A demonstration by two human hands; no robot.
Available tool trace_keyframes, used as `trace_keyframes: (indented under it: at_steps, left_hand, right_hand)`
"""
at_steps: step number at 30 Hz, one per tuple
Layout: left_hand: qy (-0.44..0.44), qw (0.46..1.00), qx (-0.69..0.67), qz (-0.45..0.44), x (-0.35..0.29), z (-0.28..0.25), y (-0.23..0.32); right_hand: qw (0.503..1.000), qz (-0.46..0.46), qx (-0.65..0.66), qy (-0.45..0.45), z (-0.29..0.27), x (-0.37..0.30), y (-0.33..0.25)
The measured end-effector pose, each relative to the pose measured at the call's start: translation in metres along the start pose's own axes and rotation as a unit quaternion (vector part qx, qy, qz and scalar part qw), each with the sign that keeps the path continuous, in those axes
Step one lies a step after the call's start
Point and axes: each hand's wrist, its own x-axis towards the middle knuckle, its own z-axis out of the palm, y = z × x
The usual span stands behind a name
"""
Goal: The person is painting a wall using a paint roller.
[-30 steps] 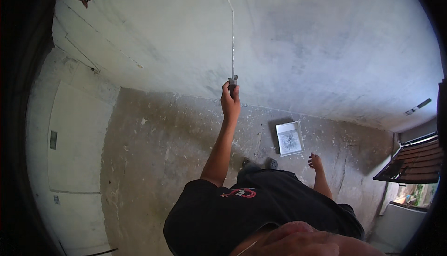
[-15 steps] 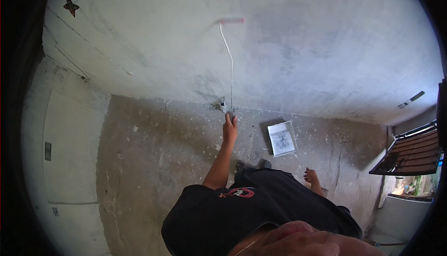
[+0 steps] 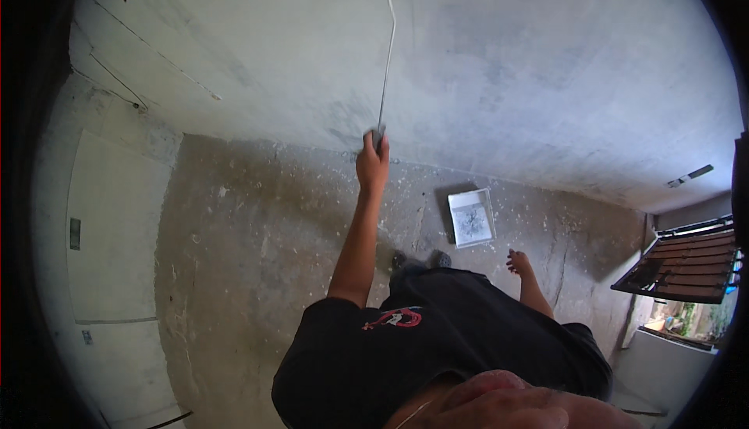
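While your left hand [image 3: 373, 165] is wrapped around the grey handle [image 3: 378, 137], the thin pale rod [image 3: 388, 62] extends up before the wall [image 3: 499, 70] — likely light and stiff, best gripped at that handle. Your right hand [image 3: 518, 262] hangs loosely curled, seemingly empty, near the white tray [image 3: 468, 199].

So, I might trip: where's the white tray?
Head view, right of centre: white tray on the floor near the wall, left of the right hand.
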Motion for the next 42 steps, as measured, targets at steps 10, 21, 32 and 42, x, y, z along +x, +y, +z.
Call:
trace_keyframes:
  at_steps: [10, 21, 32, 42]
  left_hand:
    - [-0.048, 0.997, 0.051, -0.04, -0.024, 0.066, -0.028]
    - [-0.067, 0.993, 0.069, -0.064, -0.122, 0.072, -0.078]
    - [-0.051, 0.998, -0.039, -0.012, -0.01, 0.079, 0.03]
    - [-0.18, 0.973, 0.069, -0.13, -0.196, 0.081, -0.093]
  right_hand:
    - [1.0, -0.01, 0.025, 0.006, 0.018, -0.02, -0.012]
    - [0.995, 0.099, -0.025, 0.005, -0.001, -0.035, 0.072]
    - [0.997, -0.063, 0.025, 0.026, 0.001, -0.022, -0.033]
    - [0.999, 0.02, -0.041, -0.009, -0.004, -0.009, 0.056]
